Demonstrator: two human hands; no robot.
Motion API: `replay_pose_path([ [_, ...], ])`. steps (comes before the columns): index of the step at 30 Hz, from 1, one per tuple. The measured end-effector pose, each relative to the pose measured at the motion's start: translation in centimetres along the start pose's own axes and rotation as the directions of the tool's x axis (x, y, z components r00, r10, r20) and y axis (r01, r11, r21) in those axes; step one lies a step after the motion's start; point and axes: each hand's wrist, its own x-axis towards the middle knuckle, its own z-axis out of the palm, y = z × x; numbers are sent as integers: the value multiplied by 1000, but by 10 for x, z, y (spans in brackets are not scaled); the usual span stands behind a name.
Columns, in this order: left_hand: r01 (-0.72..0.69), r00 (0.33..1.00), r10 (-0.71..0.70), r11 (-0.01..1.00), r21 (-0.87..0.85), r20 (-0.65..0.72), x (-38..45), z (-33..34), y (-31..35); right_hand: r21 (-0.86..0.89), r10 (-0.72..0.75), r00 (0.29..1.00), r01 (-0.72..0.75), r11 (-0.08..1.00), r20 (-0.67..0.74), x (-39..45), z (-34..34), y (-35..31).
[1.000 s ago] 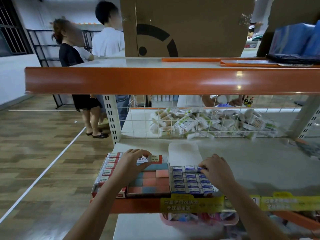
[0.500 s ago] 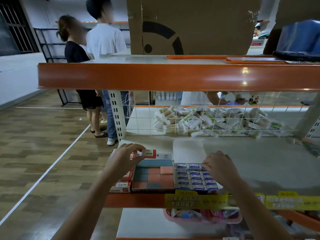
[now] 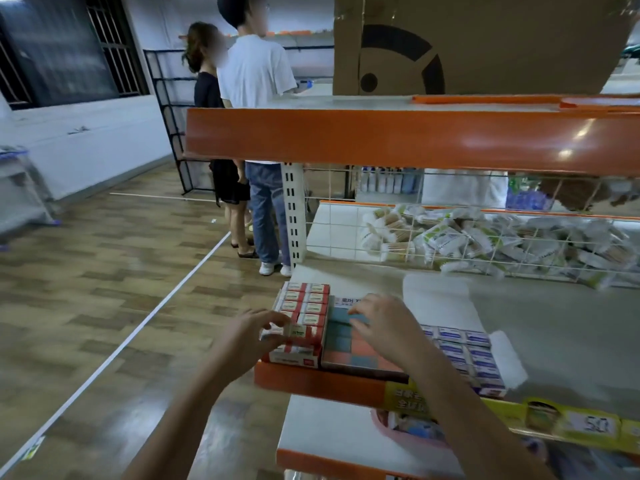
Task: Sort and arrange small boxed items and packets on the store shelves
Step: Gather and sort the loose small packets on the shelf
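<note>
On the middle shelf [image 3: 571, 341] stand three trays side by side: red-and-white small boxes [image 3: 308, 306] at the left end, a tray of blue and orange blocks [image 3: 349, 351] in the middle, and blue-and-white small boxes [image 3: 471, 355] to the right. My left hand [image 3: 252, 337] pinches one red-and-white box [image 3: 298, 332] at the front of the left tray. My right hand [image 3: 384, 327] rests with curved fingers on the blue and orange blocks; whether it holds anything is hidden.
A wire basket [image 3: 485, 237] of packets lines the back of the shelf. A big cardboard box [image 3: 485, 43] sits on the top shelf. Two people [image 3: 252, 133] stand in the aisle at the left. A pink tub [image 3: 408, 431] sits on the shelf below.
My view has swung left. My right hand has moved left from the blue-and-white boxes onto the blue and orange blocks. My left hand has dropped to the front of the red-and-white boxes.
</note>
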Motion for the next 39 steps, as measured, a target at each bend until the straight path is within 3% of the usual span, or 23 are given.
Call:
replay_pose_path([
  [11, -90, 988, 74, 989, 119, 133, -2, -3, 6, 4, -11, 995, 11, 1000, 98, 12, 35, -20],
  [18, -90, 986, 82, 995, 53, 146, 4, 3, 13, 17, 7, 997, -9, 1000, 75, 15, 39, -20],
  [30, -131, 981, 108, 981, 145, 162, 3, 8, 15, 39, 22, 995, -26, 999, 98, 19, 44, -16],
  [34, -155, 973, 115, 969, 191, 202, 14, 2, 21, 7, -9, 992, 8, 1000, 128, 24, 35, -16],
  [39, -246, 968, 214, 916, 318, 132, 55, 4, 57, -109, 24, 997, -16, 994, 79, 30, 8, 3],
])
